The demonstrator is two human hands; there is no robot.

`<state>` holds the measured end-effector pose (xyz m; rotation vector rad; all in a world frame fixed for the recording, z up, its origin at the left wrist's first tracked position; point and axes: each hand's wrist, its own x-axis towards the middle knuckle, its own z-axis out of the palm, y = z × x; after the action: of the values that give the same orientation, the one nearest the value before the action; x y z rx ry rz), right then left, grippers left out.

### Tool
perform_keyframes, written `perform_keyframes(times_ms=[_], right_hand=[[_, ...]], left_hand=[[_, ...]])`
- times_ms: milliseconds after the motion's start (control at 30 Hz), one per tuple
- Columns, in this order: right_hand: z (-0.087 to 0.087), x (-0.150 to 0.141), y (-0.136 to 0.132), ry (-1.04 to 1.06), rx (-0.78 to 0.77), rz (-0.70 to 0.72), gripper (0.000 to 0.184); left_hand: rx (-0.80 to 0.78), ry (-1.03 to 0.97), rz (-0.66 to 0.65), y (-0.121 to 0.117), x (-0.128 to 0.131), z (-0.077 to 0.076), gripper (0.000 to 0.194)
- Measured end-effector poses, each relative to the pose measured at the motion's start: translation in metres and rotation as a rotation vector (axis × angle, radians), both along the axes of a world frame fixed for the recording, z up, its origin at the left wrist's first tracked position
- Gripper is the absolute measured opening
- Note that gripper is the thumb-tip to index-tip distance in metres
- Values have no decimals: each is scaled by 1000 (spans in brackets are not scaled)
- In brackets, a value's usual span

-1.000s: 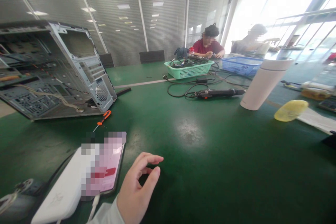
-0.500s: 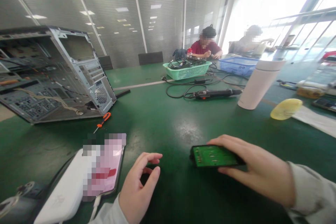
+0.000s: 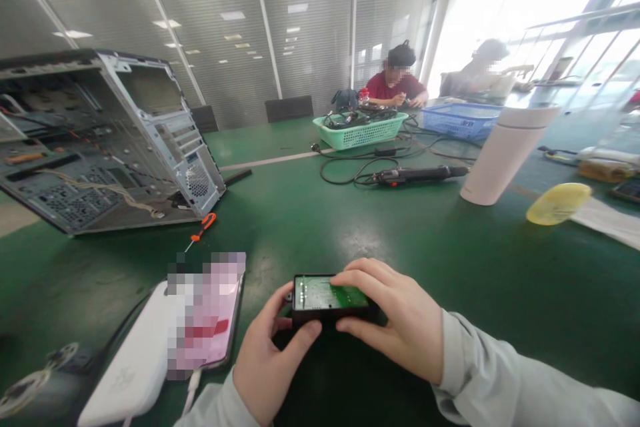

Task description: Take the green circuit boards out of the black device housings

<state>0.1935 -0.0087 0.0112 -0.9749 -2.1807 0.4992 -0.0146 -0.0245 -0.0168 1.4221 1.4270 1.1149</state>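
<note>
A small black box with a green circuit board [image 3: 320, 293] showing on its top is held over the green table [image 3: 380, 227] near the front edge. My right hand [image 3: 395, 320] wraps over its right end, fingers closed on it. My left hand [image 3: 265, 360] pinches its left end with thumb and forefinger. A phone [image 3: 210, 313] lies on a white power bank [image 3: 130, 360] just left of my left hand.
An open computer case [image 3: 100, 140] lies tilted at the left, an orange-handled screwdriver [image 3: 203, 225] in front of it. Farther back lie an electric screwdriver [image 3: 420, 175] with cables, a green basket [image 3: 359, 130], a blue basket [image 3: 460, 120], a white tumbler [image 3: 505, 153] and a yellow object [image 3: 557, 203]. Two people sit at the far end.
My right hand came in from the right with the black box and carried it left to my left hand, which now grips its other end.
</note>
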Motion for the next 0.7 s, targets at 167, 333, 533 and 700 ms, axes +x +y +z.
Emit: perform_keyframes(times_ms=[167, 333, 533, 700], right_hand=[[3, -5, -1, 438, -774, -66, 36], [9, -5, 10, 606, -1529, 50, 45], [6, 4, 19, 633, -1415, 20, 46], [1, 15, 15, 478, -821, -16, 31]], left_hand=[[-2, -2, -32, -1, -3, 0, 55], [67, 11, -103, 3, -3, -3, 68], [70, 5, -72, -3, -4, 0, 50], [149, 49, -47, -9, -4, 2, 41]])
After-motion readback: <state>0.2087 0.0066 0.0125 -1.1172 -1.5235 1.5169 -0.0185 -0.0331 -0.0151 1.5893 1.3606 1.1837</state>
